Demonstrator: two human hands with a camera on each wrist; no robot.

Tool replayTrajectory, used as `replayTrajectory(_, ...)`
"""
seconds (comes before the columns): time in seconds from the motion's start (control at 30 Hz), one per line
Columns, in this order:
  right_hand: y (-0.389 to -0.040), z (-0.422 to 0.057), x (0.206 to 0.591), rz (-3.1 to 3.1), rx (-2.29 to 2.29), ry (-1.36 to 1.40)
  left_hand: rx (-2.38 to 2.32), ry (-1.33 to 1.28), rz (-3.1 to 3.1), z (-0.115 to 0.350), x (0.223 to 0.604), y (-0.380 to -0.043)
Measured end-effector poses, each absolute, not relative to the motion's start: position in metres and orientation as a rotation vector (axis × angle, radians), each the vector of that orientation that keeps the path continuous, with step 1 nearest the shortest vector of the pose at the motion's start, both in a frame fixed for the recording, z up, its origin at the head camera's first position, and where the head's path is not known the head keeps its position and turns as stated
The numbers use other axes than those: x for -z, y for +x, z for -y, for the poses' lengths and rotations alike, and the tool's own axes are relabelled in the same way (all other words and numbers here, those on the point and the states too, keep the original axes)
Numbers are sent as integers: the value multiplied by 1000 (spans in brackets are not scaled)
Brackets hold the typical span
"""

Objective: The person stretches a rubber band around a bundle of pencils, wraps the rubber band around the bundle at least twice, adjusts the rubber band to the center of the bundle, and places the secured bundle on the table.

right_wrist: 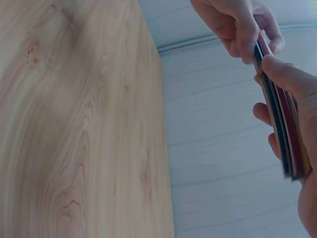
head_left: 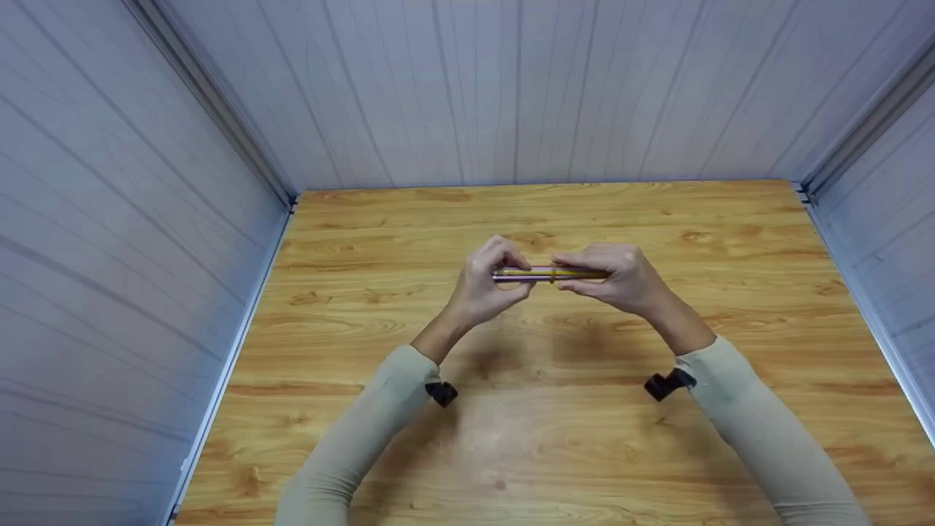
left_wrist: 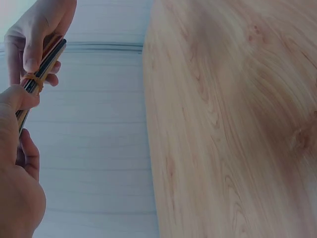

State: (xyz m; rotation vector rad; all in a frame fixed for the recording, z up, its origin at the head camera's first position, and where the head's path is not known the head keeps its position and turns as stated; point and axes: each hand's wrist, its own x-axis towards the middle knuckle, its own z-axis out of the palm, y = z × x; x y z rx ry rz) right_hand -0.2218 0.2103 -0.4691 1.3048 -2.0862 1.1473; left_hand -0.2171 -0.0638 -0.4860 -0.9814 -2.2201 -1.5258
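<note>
A slim bundle of pencils (head_left: 542,275) in yellow, pink and dark colours lies level between both hands, held up over the table. An orange rubber band (head_left: 553,275) is wrapped round it near the middle. My left hand (head_left: 488,277) pinches the left end between thumb and fingers. Gripping the other end is my right hand (head_left: 621,279), its fingertips close beside the band. In the right wrist view, the pencils (right_wrist: 283,119) show dark blue and red sides, with their flush ends by the right palm. The left wrist view shows the band (left_wrist: 33,82) between the two hands.
Beneath the hands spreads a wood-grain table (head_left: 511,438). Pale panelled walls stand at the back (head_left: 475,88), left (head_left: 109,256) and right. A small black wrist camera (head_left: 442,394) sits on the left sleeve, another (head_left: 666,385) on the right.
</note>
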Motion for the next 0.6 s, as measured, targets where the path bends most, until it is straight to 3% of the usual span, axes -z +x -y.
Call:
replayTrajectory(0.3,-214,-224,476,2112,-1690,1015,1534,-852,2199,74,486,-219)
replayTrajectory(0.6,-212,-218,484,2145,-1786,932,1527,-821,2241,69,488,-221)
